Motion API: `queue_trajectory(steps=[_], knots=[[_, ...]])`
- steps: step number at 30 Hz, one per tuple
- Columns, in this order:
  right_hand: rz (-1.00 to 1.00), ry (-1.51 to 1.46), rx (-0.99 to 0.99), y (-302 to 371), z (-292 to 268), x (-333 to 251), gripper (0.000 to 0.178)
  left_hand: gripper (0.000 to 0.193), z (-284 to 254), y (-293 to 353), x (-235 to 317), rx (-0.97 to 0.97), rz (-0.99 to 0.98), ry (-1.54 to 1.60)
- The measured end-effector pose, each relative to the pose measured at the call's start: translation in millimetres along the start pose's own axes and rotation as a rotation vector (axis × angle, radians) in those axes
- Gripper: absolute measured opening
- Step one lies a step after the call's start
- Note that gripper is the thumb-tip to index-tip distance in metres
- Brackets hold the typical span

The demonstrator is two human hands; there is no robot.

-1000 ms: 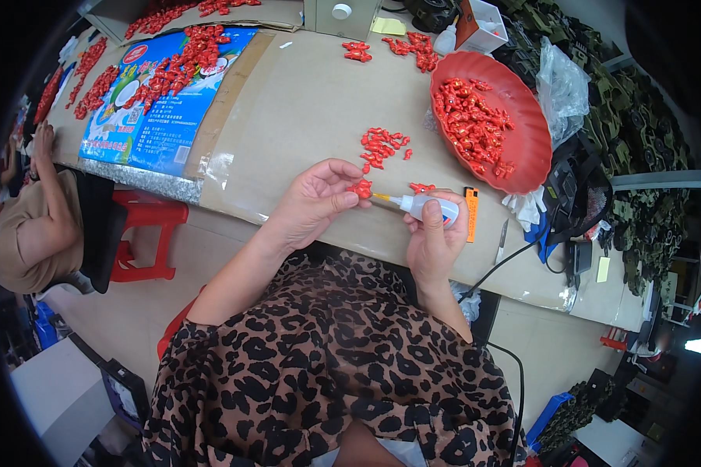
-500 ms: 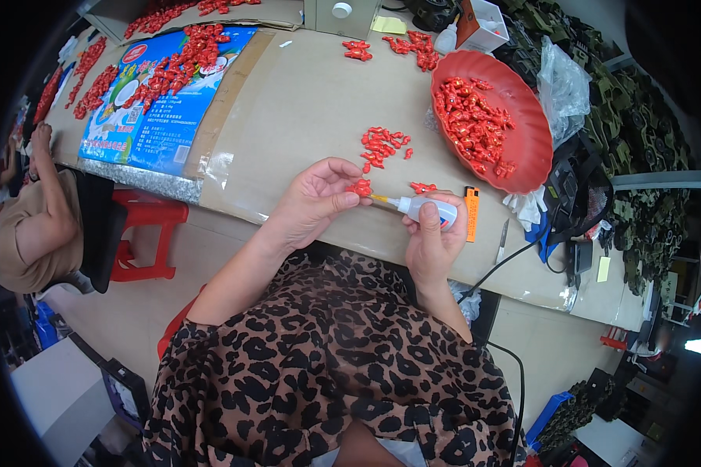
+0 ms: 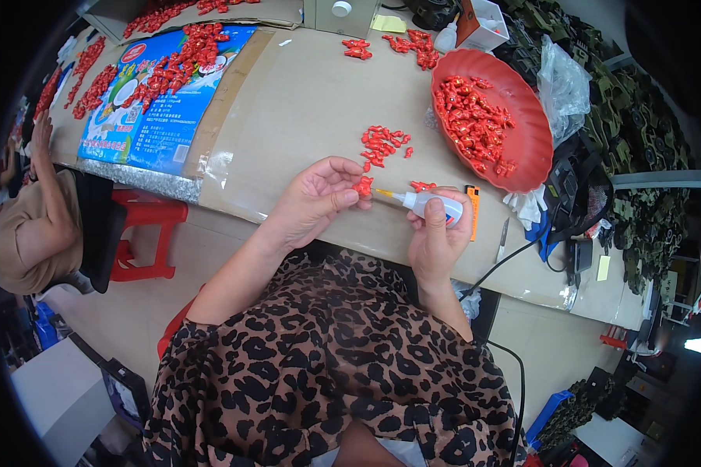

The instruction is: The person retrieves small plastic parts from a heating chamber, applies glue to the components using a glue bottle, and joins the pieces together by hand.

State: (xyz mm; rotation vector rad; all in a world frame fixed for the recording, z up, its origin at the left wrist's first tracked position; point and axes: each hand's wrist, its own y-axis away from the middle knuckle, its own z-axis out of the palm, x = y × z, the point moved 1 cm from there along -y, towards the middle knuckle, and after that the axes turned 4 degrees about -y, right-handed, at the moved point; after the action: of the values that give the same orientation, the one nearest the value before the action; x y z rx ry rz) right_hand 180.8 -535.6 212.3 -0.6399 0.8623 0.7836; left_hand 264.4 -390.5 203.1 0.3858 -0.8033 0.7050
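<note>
Between the thumb and fingers of my left hand (image 3: pixel 319 198) is a small red figurine (image 3: pixel 362 186). My right hand (image 3: pixel 439 237) grips a white glue bottle (image 3: pixel 432 207) with a thin yellowish nozzle (image 3: pixel 384 192). The nozzle points left at the figurine, its tip a small gap away from it. Just beyond the bottle lies another red piece (image 3: pixel 423 186). Past my left fingers a loose group of small red pieces (image 3: pixel 382 144) is spread on the table (image 3: pixel 288 109).
A red scalloped bowl (image 3: pixel 533 140) with many red pieces stands at the right. Nearby are an orange strip-shaped object (image 3: pixel 473 214), a knife (image 3: pixel 503 240) and a clear plastic bag (image 3: pixel 562 93). More red pieces cover a blue printed sheet (image 3: pixel 160 124). At the left sits another person (image 3: pixel 43 226).
My right hand has drawn the glue bottle slightly right, so its nozzle has come away from the figurine. The figurine has turned a little in my left fingers.
</note>
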Motion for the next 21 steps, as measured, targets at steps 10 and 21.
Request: queue_trajectory(steps=[10, 21], knots=[[0.026, 0.044, -0.008, 0.7, -2.3, 0.6, 0.018, 0.025, -0.1, 0.1, 0.6, -0.01, -0.007, 0.004], [0.121, -0.213, -0.017, -3.0, -1.0, -4.2, 0.018, 0.024, -2.3, -0.7, -1.8, -0.013, 0.001, 0.003]])
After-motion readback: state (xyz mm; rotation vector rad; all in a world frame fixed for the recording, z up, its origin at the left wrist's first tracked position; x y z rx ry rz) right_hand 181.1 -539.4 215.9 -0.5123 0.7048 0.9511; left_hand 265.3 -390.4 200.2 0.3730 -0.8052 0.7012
